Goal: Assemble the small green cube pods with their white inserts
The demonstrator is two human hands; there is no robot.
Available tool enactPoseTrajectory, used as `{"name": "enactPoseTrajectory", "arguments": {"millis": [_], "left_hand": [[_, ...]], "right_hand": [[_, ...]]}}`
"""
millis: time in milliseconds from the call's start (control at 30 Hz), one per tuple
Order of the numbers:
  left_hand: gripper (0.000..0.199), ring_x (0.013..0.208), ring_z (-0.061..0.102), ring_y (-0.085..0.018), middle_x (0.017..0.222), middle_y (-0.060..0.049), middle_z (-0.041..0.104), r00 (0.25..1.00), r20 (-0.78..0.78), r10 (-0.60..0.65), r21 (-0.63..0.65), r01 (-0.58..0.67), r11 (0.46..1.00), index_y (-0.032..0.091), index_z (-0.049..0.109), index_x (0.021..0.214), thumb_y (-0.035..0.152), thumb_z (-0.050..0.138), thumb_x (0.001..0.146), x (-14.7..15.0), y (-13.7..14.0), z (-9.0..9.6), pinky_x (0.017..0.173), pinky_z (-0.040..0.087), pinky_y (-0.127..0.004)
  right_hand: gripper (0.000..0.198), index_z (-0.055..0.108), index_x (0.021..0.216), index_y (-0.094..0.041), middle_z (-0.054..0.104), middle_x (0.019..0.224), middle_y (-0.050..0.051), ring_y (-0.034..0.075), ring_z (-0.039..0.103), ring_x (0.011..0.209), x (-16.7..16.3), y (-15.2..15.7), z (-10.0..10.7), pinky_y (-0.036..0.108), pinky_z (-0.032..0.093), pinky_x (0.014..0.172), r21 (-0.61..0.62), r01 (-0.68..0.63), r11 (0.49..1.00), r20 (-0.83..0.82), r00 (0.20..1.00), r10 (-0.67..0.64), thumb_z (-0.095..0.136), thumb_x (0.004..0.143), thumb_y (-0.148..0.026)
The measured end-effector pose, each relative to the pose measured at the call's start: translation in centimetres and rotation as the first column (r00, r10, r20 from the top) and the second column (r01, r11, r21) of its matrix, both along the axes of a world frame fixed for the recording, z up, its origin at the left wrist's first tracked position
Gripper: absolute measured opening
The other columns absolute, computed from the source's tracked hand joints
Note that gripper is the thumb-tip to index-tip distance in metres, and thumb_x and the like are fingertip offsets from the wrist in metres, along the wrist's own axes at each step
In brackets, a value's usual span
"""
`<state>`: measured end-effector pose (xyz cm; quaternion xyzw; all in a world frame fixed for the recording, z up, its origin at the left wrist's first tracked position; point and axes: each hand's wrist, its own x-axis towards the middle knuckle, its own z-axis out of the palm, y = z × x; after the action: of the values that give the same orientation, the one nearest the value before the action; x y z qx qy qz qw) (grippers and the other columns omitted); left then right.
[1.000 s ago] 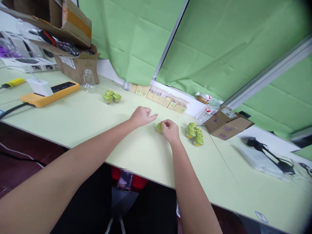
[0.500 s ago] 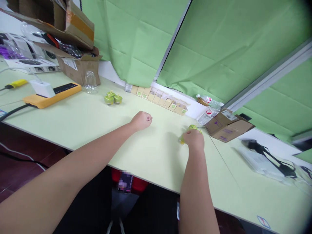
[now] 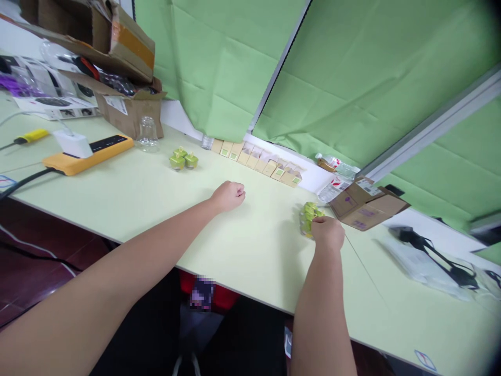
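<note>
Small clear cups with green, pointed tops and yellowish tips (image 3: 308,211) stand in a tight cluster on the right part of the table. My right hand (image 3: 329,232) is at the near right side of this cluster. Its fingers are curled into a pinch against the green tops, and whatever lies between them is hidden. My left hand (image 3: 229,196) is a closed fist over the middle of the table, with nothing visible in it. Farther left, 3 similar green-topped cups (image 3: 183,159) stand together, apart from both hands.
A row of small tan boxes (image 3: 256,158) lines the table's back edge. At left are an orange power strip (image 3: 94,151), a clear jar (image 3: 147,134) and cardboard boxes (image 3: 129,112). To the right, an open carton (image 3: 366,204) sits beside plastic bottles (image 3: 337,167) and a black strap (image 3: 434,256).
My right hand has moved right and slightly toward me, uncovering more of the green-topped cups. My left fist has stayed in place. The view has shifted slightly.
</note>
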<state>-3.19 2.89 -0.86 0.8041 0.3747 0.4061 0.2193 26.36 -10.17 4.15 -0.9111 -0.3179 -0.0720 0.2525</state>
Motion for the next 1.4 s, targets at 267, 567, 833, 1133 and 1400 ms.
{"name": "enactPoseTrajectory", "arguments": {"millis": [267, 567, 833, 1133, 1400], "left_hand": [[0.022, 0.131, 0.038, -0.034, 0.138, -0.016, 0.046, 0.892, 0.038, 0.450, 0.191, -0.449, 0.873, 0.020, 0.060, 0.103, 0.023, 0.058, 0.081, -4.3, 3.2, 1.8, 0.109, 0.031, -0.049], [0.052, 0.141, 0.022, -0.041, 0.145, -0.030, 0.036, 0.701, -0.292, 0.650, 0.169, -0.631, 0.757, 0.001, 0.053, 0.121, 0.027, 0.063, 0.078, -7.1, 6.3, 0.3, 0.118, -0.003, -0.061], [0.042, 0.127, 0.035, -0.040, 0.132, -0.027, 0.047, 0.722, -0.262, 0.640, 0.122, -0.633, 0.764, -0.004, 0.054, 0.117, 0.017, 0.057, 0.081, -7.3, 5.1, 2.1, 0.113, 0.019, -0.061], [0.023, 0.111, 0.060, -0.023, 0.117, -0.012, 0.065, 0.992, -0.122, 0.043, 0.104, -0.030, 0.994, 0.014, 0.069, 0.096, 0.014, 0.050, 0.083, -0.5, 0.5, 1.6, 0.105, 0.046, -0.036], [0.022, 0.093, 0.066, -0.017, 0.109, -0.008, 0.068, 0.924, 0.113, -0.366, 0.115, 0.354, 0.928, 0.017, 0.069, 0.096, 0.013, 0.054, 0.081, 2.2, -3.1, 1.1, 0.087, 0.054, -0.032]], "right_hand": [[0.038, 0.073, 0.101, -0.021, 0.069, 0.098, 0.013, 0.027, 0.062, 0.086, -2.4, 0.8, 0.1, 0.035, 0.045, 0.072, 0.163, -0.067, 0.984, 0.162, 0.986, 0.040, 0.057, 0.067, -0.018], [0.025, 0.070, 0.095, -0.020, 0.067, 0.098, 0.009, 0.022, 0.060, 0.087, -10.5, 3.1, -2.1, 0.032, 0.044, 0.079, 0.070, -0.568, 0.820, 0.201, 0.813, 0.546, 0.051, 0.078, -0.019], [0.020, 0.069, 0.089, -0.021, 0.068, 0.096, 0.005, 0.016, 0.059, 0.074, -10.2, 3.6, -3.1, 0.031, 0.046, 0.079, 0.075, -0.705, 0.705, 0.068, 0.709, 0.702, 0.051, 0.079, -0.019], [0.040, 0.061, 0.118, -0.023, 0.067, 0.114, 0.008, 0.020, 0.064, 0.089, -10.6, 4.4, -3.9, 0.036, 0.051, 0.080, 0.294, -0.696, 0.655, -0.130, 0.649, 0.749, 0.060, 0.081, -0.036], [0.026, 0.068, 0.104, -0.022, 0.070, 0.107, 0.003, 0.019, 0.064, 0.100, -10.5, 5.2, -4.3, 0.036, 0.049, 0.095, 0.461, -0.778, 0.426, -0.133, 0.414, 0.900, 0.058, 0.082, -0.032]]}}
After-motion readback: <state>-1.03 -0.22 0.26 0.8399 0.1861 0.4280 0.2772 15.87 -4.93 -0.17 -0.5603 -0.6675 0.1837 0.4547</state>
